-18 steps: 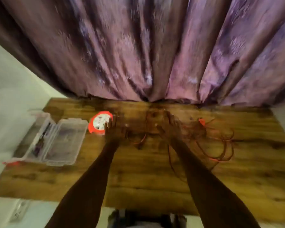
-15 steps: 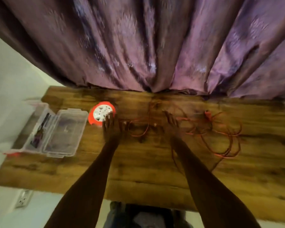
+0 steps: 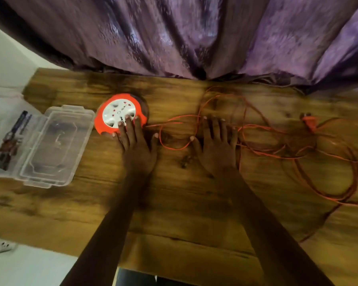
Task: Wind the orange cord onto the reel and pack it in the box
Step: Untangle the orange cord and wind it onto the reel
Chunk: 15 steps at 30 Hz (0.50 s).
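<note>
While my left hand (image 3: 135, 145) lies flat, fingertips on round orange-and-white plastic reel (image 3: 120, 113), loose thin orange cord (image 3: 262, 141) trails rightward under my spread, empty right hand (image 3: 216, 147).

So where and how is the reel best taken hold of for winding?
Probably by its orange rim, from above and from the near side. The reel lies flat on the table, white socket face up, so only the rim offers opposing edges. The left hand already rests its fingertips on the near edge. The cord leaves toward the right, so that side is best left free.
</note>
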Motion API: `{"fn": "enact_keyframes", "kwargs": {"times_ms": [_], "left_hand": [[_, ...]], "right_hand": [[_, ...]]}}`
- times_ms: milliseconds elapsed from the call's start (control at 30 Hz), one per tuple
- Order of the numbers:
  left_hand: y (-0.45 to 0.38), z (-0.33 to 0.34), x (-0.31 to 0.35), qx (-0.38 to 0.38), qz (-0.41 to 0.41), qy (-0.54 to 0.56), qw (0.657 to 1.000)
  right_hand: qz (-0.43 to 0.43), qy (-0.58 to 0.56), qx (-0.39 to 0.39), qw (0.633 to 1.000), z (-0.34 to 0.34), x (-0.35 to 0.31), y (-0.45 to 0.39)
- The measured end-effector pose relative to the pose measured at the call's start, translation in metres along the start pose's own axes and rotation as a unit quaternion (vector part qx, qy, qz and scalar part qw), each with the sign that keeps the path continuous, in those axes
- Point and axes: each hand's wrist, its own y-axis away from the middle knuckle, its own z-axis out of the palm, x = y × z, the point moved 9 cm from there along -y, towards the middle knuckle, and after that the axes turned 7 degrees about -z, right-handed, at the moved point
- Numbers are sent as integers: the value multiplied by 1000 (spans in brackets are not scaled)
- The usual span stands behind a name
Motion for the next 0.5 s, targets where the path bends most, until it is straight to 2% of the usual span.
{"fn": "enact_keyframes", "kwargs": {"times_ms": [233, 500], "left_hand": [[2, 10, -3, 22, 11, -9, 1000], [-5, 15, -3, 32, 32, -20, 999]], "right_hand": [[-8, 27, 45, 999, 13, -3, -8], [-11, 4, 19, 1000, 23, 3, -21]]}}
